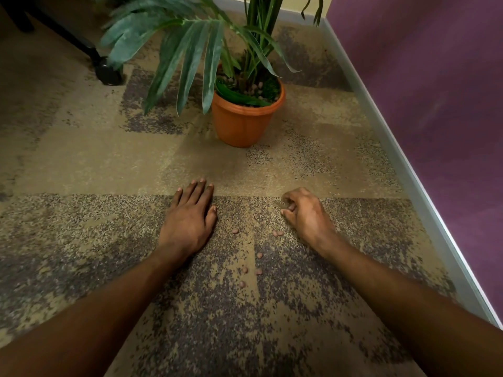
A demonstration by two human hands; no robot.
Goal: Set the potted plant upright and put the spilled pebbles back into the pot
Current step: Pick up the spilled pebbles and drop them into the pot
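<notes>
Already upright: terracotta pot (245, 123), upper centre. Our left hand (187, 219) lies flat, bracing on the carpet (81, 159). Right hand (307, 213) curls over scattered pebbles (258, 255) mid-frame; we can't tell whether it holds any.

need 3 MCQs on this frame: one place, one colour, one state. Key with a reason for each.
1. Where do the loose pebbles lie?
A) on the carpet between the left hand and the right hand
B) on a chair seat
C) against the purple wall

2. What colour is the pot?
A) white
B) black
C) orange

3. How does the pot stand?
A) on its side
B) upright
C) upside down

Key:
1 A: small pinkish pebbles dot the carpet between the hands.
2 C: its wall is plainly orange.
3 B: its rim faces up and its base sits on the carpet.
</notes>
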